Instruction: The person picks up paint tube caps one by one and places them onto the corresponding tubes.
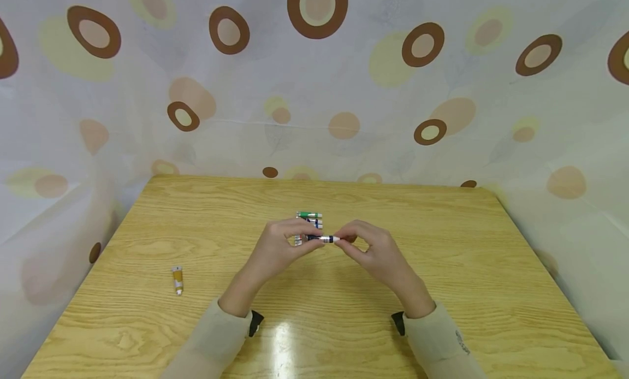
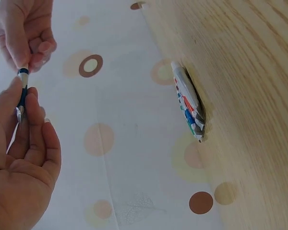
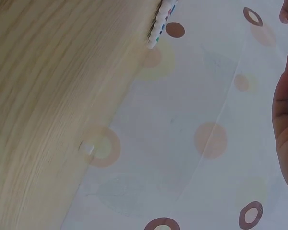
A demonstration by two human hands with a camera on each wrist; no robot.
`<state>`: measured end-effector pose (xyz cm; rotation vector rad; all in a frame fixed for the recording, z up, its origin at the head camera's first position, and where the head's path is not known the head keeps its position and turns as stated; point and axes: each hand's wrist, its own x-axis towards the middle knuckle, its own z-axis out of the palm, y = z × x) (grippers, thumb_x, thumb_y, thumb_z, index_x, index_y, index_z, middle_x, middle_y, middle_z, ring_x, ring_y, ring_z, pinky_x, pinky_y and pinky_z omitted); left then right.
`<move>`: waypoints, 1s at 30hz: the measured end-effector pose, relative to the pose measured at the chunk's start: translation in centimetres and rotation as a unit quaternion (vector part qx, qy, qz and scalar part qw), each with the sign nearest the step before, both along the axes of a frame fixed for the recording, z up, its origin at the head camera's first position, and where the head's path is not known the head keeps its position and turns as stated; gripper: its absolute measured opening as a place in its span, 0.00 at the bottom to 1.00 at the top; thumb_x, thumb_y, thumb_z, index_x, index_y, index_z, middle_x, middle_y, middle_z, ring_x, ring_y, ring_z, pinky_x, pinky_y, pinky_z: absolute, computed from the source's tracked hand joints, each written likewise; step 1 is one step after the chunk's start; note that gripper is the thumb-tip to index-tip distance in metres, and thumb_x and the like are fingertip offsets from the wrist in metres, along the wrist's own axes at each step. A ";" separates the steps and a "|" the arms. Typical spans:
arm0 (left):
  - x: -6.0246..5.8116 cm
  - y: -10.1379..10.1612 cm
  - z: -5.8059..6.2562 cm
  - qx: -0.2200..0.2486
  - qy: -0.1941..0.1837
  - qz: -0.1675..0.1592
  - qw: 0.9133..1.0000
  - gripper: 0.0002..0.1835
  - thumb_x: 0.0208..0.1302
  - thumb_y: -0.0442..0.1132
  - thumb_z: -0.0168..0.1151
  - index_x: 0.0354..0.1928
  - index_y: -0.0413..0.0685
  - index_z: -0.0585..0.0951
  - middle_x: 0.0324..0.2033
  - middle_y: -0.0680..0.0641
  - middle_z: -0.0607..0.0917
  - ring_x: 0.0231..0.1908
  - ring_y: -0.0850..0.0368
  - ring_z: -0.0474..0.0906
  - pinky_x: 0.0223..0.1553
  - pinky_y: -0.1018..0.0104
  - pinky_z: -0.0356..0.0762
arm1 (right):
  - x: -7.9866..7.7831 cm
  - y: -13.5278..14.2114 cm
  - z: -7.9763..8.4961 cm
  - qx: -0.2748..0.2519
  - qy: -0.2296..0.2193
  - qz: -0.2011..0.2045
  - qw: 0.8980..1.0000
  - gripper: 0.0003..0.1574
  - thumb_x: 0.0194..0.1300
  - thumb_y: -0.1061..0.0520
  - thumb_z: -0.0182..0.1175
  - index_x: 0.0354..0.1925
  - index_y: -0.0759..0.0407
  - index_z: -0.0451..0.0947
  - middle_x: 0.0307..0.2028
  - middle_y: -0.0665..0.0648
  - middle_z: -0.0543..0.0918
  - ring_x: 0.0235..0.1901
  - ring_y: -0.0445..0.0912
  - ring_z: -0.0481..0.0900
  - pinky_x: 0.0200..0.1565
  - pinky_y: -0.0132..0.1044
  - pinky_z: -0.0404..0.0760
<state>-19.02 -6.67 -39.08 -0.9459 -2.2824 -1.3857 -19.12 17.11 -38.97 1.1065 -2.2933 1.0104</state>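
Note:
My left hand (image 1: 282, 242) pinches a dark blue paint tube (image 1: 319, 238) around its body, holding it level above the table in the head view. At the tube's white end, the thumb and fingertips of my right hand (image 1: 368, 245) grip the cap. The left wrist view shows the same tube (image 2: 23, 88) stretched between both hands. Behind it lies a row of several paint tubes (image 2: 189, 103), a green tube (image 1: 309, 215) being the farthest. My left fingers partly hide this row in the head view.
A yellow-ochre paint tube (image 1: 178, 280) lies by itself on the left side of the wooden table (image 1: 467, 259). A small white piece (image 3: 86, 147) rests on the tabletop in the right wrist view. Behind the table hangs a patterned sheet (image 1: 314, 95).

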 end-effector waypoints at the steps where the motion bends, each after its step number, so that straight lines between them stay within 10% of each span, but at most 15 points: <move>1: 0.0 0.0 -0.1 -0.004 0.007 0.000 1.000 0.09 0.58 0.34 0.77 0.42 0.46 0.91 0.40 0.48 0.93 0.41 0.57 0.89 0.44 0.68 0.87 | 0.0 0.0 0.0 0.005 -0.003 -0.001 1.000 0.12 0.61 0.69 0.71 0.41 0.56 0.85 0.36 0.50 0.87 0.34 0.40 0.82 0.38 0.32 0.84; 17: -0.8 0.4 -0.2 -0.077 0.101 -0.003 0.992 0.06 0.60 0.36 0.76 0.39 0.44 0.91 0.39 0.49 0.92 0.42 0.56 0.88 0.45 0.71 0.86 | -0.3 0.5 0.4 0.022 -0.090 -0.006 0.996 0.04 0.68 0.63 0.67 0.41 0.56 0.86 0.35 0.50 0.87 0.33 0.37 0.81 0.35 0.32 0.81; 27: -1.2 0.6 0.2 -0.219 0.285 0.042 0.932 0.09 0.55 0.42 0.80 0.35 0.47 0.91 0.34 0.54 0.91 0.37 0.61 0.87 0.46 0.67 0.83 | -0.7 0.7 0.7 0.083 -0.146 -0.030 0.985 0.04 0.70 0.59 0.66 0.42 0.56 0.86 0.36 0.50 0.87 0.36 0.39 0.83 0.38 0.33 0.83; 30: -1.2 0.6 0.1 -0.226 0.282 0.047 0.931 0.09 0.52 0.42 0.83 0.33 0.48 0.91 0.33 0.54 0.90 0.36 0.61 0.86 0.45 0.67 0.83 | -0.8 0.6 0.5 0.092 -0.141 -0.021 0.986 0.04 0.70 0.60 0.67 0.42 0.57 0.86 0.37 0.50 0.88 0.36 0.40 0.85 0.40 0.33 0.85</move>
